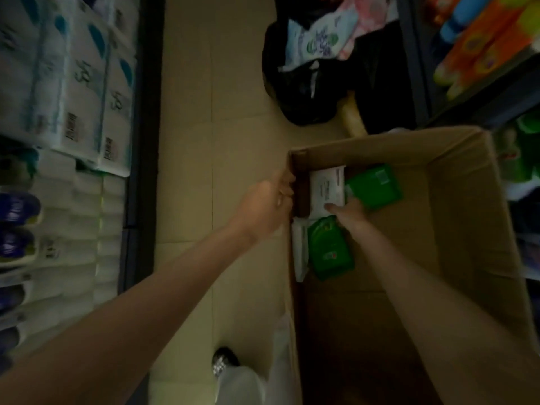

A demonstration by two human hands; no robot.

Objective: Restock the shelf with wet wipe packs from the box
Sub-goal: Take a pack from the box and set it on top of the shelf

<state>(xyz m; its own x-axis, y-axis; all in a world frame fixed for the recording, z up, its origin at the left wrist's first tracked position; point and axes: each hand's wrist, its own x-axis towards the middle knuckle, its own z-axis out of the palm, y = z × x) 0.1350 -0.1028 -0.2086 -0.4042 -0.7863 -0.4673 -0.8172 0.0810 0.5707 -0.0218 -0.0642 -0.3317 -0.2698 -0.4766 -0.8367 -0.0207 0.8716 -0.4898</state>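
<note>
A large brown cardboard box stands open on the pale tiled floor, its plain corrugated walls taking up the right of the view. On the left a dark-framed shelf holds stacked white and blue packs, soft-looking and blurred. Beyond the box lies a black plastic bag with pale packets spilling from it. Both bare arms stretch forward and down. The left hand has its fingers curled over the box's left rim, gripping the cardboard edge. The right hand reaches down inside the box, its thumb pressed on the near edge of a flat white wet wipe pack lying in the far left corner; its fingers are hidden under the hand, so how far they close is unclear. Touching that pack on the right is a glossy green pack, and a second green pack lies just beside the right wrist, against a white one along the wall.
</note>
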